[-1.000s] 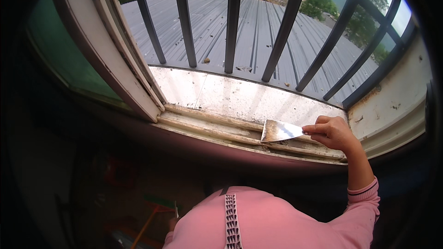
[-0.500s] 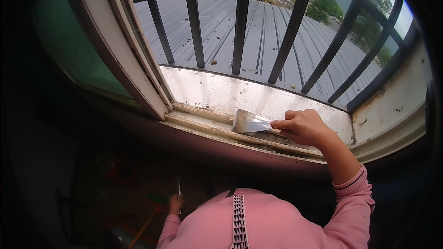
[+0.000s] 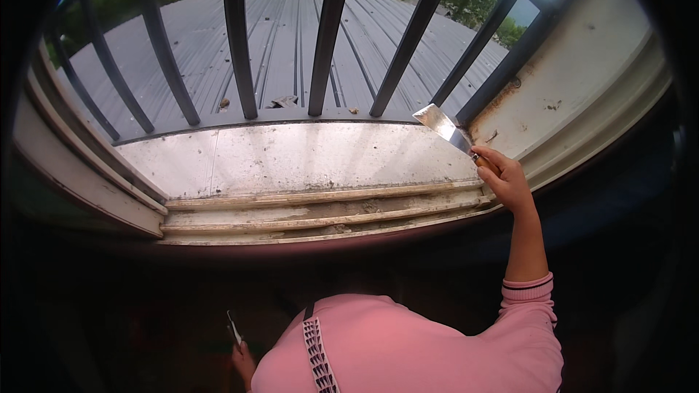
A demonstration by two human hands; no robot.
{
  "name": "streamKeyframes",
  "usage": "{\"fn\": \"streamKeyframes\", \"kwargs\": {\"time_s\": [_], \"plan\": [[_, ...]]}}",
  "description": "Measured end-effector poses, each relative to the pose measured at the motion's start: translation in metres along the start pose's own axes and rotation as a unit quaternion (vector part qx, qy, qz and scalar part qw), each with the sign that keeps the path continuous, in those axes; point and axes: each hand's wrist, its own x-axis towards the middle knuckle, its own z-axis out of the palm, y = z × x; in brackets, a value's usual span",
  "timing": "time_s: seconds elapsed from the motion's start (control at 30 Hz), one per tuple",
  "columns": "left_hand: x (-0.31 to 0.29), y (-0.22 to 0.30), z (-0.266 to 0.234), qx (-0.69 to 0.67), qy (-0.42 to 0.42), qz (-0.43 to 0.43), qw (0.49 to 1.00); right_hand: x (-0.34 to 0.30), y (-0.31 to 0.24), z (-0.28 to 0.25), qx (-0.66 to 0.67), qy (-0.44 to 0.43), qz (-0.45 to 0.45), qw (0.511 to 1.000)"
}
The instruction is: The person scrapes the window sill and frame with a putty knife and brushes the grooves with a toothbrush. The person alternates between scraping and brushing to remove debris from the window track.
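Observation:
A putty knife with a broad metal blade (image 3: 443, 127) and a wooden handle is gripped in my right hand (image 3: 504, 178). Its blade points up and left, raised near the right corner of the window sill (image 3: 291, 156), apart from the track. The dirty window track (image 3: 328, 211) runs below the sill, with grey grime lying in its grooves. Down in the shade at the lower left, my left hand (image 3: 244, 360) is closed around a slim tool (image 3: 233, 327) with a pale, shiny edge; its exact kind is too dark to tell.
Dark metal bars (image 3: 324, 44) stand beyond the sill, with a grey ribbed roof (image 3: 277, 51) behind them. The sliding window frame (image 3: 80, 167) is at the left. A stained white side wall (image 3: 575, 65) bounds the opening on the right.
My right hand has lifted the putty knife off the track and moved it toward the right corner. The view has turned right, and my left hand still holds the slim tool.

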Motion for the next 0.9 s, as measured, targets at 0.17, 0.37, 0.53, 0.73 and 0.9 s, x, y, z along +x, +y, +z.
{"fn": "streamKeyframes", "kwargs": {"time_s": [0.17, 0.37, 0.53, 0.73, 0.9], "plan": [[0.085, 0.220, -0.058, 0.052, -0.019, 0.224, 0.973, -0.033, 0.026, 0.046, 0.104, 0.025, -0.028, 0.994], [0.133, 0.341, -0.047, 0.295, -0.026, 0.322, 0.899, -0.044, 0.034, 0.061, 0.129, 0.017, -0.028, 0.991], [0.127, 0.374, -0.013, 0.120, -0.125, 0.352, 0.920, -0.034, 0.010, 0.058, 0.089, -0.015, -0.073, 0.993], [0.131, 0.334, -0.023, 0.060, -0.024, 0.316, 0.946, -0.029, 0.012, 0.005, -0.011, -0.023, -0.141, 0.990], [0.101, 0.293, -0.024, -0.008, -0.052, 0.161, 0.986, -0.024, -0.007, -0.003, 0.005, -0.078, -0.157, 0.984]]}}
